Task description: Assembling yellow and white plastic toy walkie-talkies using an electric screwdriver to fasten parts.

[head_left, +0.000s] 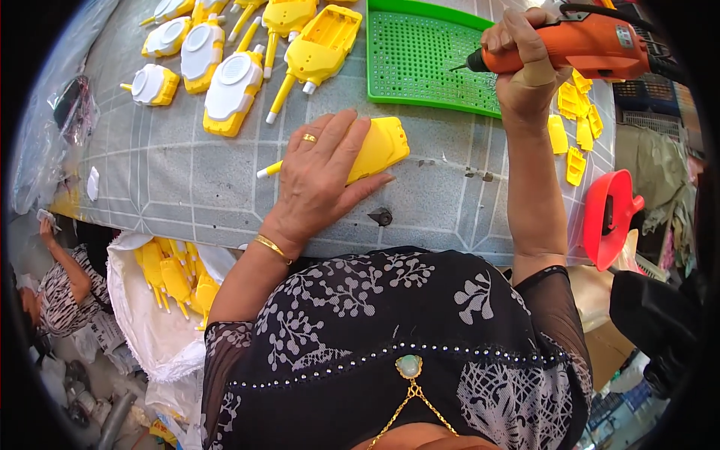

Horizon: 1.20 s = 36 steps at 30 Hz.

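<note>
My left hand (322,161) lies over a yellow toy walkie-talkie (384,148), holding it on the table with the fingers across its top and the thumb along its near side. The toy's white-tipped antenna points left from under the hand. Up at the right, my right hand (525,64) is wrapped around an orange electric screwdriver (596,46). Its thin bit points left, above a green perforated tray (405,96). What lies under my left palm is hidden.
Several yellow-and-white toy walkie-talkies (231,90) lie at the back left. Small yellow covers (556,135) and a red scoop-like dish (609,217) are on the right. Below the table's left edge stands a white sack (131,300) of yellow parts. Another person (71,292) is at far left.
</note>
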{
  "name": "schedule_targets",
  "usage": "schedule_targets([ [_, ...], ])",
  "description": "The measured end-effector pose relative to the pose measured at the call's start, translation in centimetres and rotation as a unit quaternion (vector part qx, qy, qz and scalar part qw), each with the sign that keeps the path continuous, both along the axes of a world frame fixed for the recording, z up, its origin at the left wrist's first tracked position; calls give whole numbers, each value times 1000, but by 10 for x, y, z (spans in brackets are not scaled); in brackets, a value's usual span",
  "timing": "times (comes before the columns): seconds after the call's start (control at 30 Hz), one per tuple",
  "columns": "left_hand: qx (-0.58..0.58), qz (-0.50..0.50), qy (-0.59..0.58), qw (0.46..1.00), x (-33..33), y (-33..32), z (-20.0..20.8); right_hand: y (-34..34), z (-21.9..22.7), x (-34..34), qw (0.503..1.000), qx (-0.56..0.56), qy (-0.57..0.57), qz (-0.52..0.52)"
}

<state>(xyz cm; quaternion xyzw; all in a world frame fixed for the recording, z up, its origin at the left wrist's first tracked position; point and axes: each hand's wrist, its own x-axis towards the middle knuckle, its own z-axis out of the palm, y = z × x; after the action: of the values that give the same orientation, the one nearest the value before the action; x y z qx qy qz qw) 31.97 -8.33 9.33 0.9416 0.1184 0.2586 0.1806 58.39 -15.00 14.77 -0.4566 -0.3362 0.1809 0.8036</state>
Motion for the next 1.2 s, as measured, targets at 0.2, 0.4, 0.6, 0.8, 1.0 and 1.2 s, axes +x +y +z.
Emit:
schedule_targets([
  [0.2,0,0,-6,1000,2,1,1,2,-5,4,998,7,56,11],
  [0.4,-2,0,-10,1000,2,1,1,2,-3,-1,1000,14,8,17],
  [0.6,-3,2,-14,1000,2,1,1,-1,-9,14,999,25,-34,12],
  [0.8,8,18,-23,1000,1,2,-3,1,-10,16,999,13,-23,30],
  [1.0,1,26,-37,999,3,4,-3,-4,-11,13,999,16,-29,34],
  [1.2,-2,27,-35,999,2,4,-5,-2,-11,16,999,22,-16,25],
])
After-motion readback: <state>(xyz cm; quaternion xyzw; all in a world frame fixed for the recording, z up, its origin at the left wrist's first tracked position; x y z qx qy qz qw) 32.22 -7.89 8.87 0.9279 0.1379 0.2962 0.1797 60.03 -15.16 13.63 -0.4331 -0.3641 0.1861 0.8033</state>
